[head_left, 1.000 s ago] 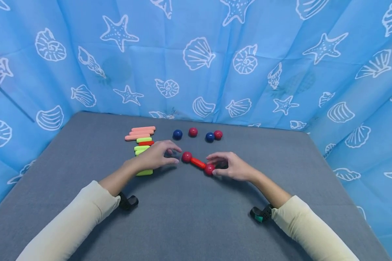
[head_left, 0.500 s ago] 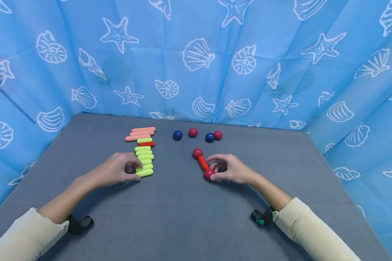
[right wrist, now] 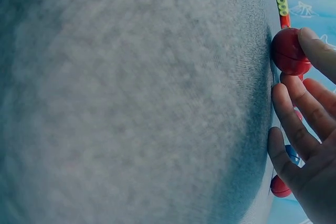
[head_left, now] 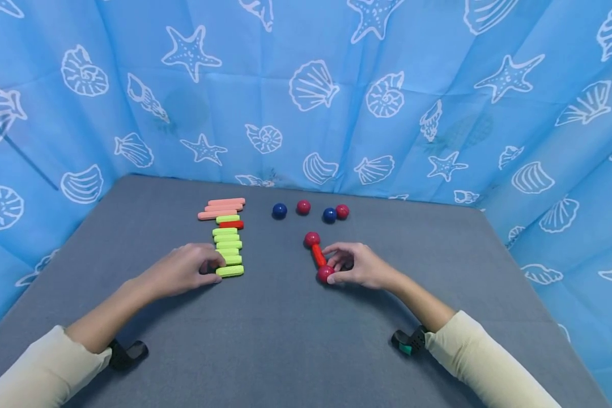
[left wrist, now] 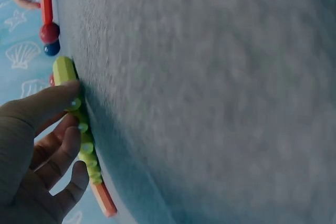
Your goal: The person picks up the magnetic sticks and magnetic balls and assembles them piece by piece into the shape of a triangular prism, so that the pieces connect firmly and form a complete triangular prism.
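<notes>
My left hand (head_left: 191,267) is at the near end of the row of yellow-green sticks. It pinches the nearest yellow-green stick (head_left: 230,271) by its left end; in the left wrist view the thumb lies on that stick (left wrist: 64,70), fingers behind. My right hand (head_left: 359,264) holds the near red ball (head_left: 325,275) between thumb and fingers, as the right wrist view also shows on the red ball (right wrist: 289,52). A red stick (head_left: 318,256) joins this ball to a far red ball (head_left: 312,239), and the joined piece lies on the table.
Behind stand two blue balls, one left (head_left: 279,211) and one right (head_left: 329,215), with red balls (head_left: 303,207) beside them. Salmon sticks (head_left: 224,207) and a loose red stick (head_left: 232,225) lie beyond the yellow-green row. A blue shell-print curtain (head_left: 265,102) borders the grey table (head_left: 285,351).
My left hand has left the far red ball and moved left to the yellow-green sticks; the nearest one now sits slightly apart. The joined piece has swung to point more away from me.
</notes>
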A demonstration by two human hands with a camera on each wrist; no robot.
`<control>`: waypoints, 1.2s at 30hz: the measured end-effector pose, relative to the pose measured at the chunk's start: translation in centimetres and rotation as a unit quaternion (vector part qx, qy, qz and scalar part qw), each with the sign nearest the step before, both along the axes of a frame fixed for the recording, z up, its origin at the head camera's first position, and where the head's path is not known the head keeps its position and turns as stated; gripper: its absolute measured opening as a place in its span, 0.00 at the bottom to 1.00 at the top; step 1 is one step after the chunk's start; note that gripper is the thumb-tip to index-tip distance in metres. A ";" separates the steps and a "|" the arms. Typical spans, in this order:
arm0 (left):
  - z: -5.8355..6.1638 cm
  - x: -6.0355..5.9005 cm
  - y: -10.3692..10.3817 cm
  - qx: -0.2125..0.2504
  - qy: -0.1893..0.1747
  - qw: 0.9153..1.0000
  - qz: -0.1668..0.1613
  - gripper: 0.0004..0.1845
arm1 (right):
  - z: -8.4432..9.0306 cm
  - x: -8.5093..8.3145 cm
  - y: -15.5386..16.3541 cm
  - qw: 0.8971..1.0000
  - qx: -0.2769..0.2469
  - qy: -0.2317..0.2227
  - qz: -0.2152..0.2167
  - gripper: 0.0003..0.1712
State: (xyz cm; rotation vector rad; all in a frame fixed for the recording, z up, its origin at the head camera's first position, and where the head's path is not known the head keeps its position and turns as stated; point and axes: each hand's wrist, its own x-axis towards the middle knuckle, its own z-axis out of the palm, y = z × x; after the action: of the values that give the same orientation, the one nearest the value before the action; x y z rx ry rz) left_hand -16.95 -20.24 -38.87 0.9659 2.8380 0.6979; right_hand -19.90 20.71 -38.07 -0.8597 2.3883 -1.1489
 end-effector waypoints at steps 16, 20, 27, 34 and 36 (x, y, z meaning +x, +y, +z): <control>0.6 -1.7 7.9 0.096 -0.040 0.992 -0.070 0.14 | 0.1 0.1 -0.1 1.000 0.010 -0.011 -0.011 0.31; 0.3 -2.2 10.4 0.078 -0.044 0.992 -0.084 0.14 | 0.1 0.1 -0.2 1.000 0.013 -0.008 -0.014 0.31; 0.0 -2.7 12.7 0.064 -0.050 0.993 -0.086 0.14 | 0.1 0.1 -0.2 1.000 0.012 -0.009 -0.015 0.31; 0.5 -2.7 11.4 0.067 -0.055 0.993 -0.078 0.16 | -0.1 0.1 0.0 1.000 0.005 -0.008 -0.012 0.31; 0.6 -2.7 10.3 0.069 -0.047 0.994 -0.067 0.16 | -0.2 0.1 0.1 1.000 0.002 -0.004 -0.010 0.31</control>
State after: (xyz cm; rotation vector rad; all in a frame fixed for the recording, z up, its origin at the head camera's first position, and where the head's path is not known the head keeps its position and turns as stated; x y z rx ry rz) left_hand -19.60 -9.93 -38.23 1.0993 2.6449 0.9095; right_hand -19.81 20.77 -38.29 -0.8293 2.3967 -1.1519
